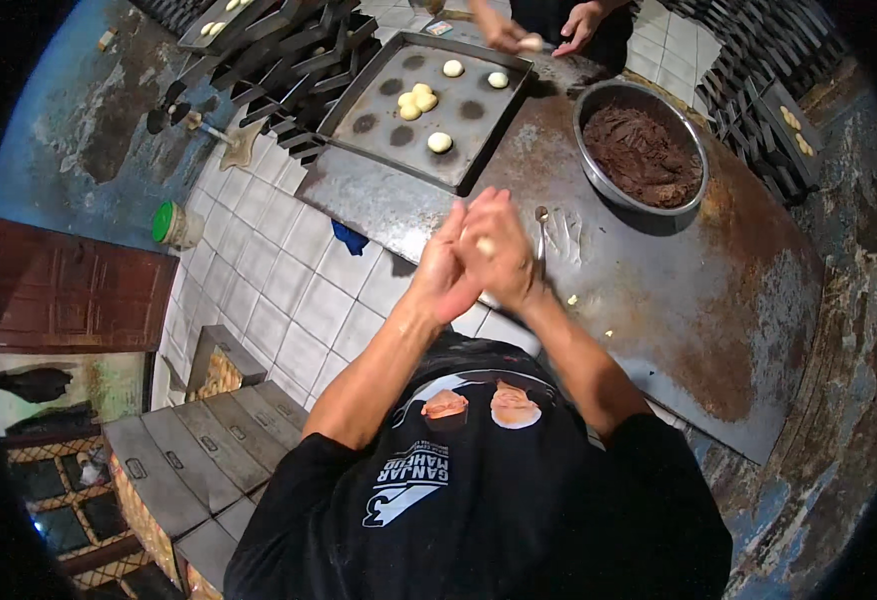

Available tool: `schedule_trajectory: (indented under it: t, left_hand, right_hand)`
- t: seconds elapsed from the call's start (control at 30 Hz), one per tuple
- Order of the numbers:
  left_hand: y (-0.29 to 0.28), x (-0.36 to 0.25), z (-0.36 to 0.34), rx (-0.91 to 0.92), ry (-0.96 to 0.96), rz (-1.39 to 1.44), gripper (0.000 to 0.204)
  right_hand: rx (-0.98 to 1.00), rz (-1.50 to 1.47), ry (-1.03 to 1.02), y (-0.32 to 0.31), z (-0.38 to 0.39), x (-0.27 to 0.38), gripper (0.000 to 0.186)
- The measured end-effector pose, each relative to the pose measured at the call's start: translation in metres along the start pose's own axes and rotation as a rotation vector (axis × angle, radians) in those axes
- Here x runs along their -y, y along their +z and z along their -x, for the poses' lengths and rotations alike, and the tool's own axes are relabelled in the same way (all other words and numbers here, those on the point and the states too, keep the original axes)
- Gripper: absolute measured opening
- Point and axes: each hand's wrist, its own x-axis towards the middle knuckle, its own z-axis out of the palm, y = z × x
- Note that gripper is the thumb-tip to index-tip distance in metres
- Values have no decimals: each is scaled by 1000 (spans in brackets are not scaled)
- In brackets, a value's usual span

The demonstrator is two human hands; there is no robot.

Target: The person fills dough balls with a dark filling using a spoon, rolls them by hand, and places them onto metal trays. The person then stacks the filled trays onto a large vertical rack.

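My left hand (443, 268) and my right hand (505, 262) are pressed palm to palm over the table's near edge. A small pale dough ball (486, 244) shows between them, mostly covered by the fingers. Slight motion blur softens the right hand. Just right of my hands lies a spoon (542, 232) beside a pale smear on the metal table (649, 290). Ahead and to the left, a square baking tray (364, 165) carries several pale dough balls, some bunched together in the middle. Dark round marks spot its surface.
A metal bowl (697, 190) of dark brown paste (639, 150) stands at the right. Across the table, another person's hands (539, 35) work with a small dough piece. Dark metal racks (289, 70) rise at the far left. Grey metal boxes (189, 450) stand at lower left.
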Motion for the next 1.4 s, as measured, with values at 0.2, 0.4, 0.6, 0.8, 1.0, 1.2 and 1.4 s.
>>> schedule_trajectory:
  t: [0.2,0.4,0.6,0.8,1.0,1.2,1.4]
  left_hand:
    - [-26,-36,-26,33,-17,59,49]
    - [-104,-68,-52,-165,-4,-70,53]
    - [-161,-215,-86,-160,-157,0,78]
    - [-255,-311,-79,-573,216,-608,66]
    - [-303,-373,-55,-784,208,-781,51]
    - [-300,-392,-105,-478,276,-1144,43]
    - [-275,-372,-251,-11,686,-1791,49]
  right_hand:
    - [49,18,61,42,-20,-2,19]
    - [167,45,273,117,-61,-54,16]
    - [130,-521,1170,215,-83,-162,21]
    - [238,-487,1279,333,-148,-333,29]
    - [687,688,52,417,-154,-396,42]
    - [799,554,113,421,-158,-420,45]
    - [311,286,979,285,-233,-469,32]
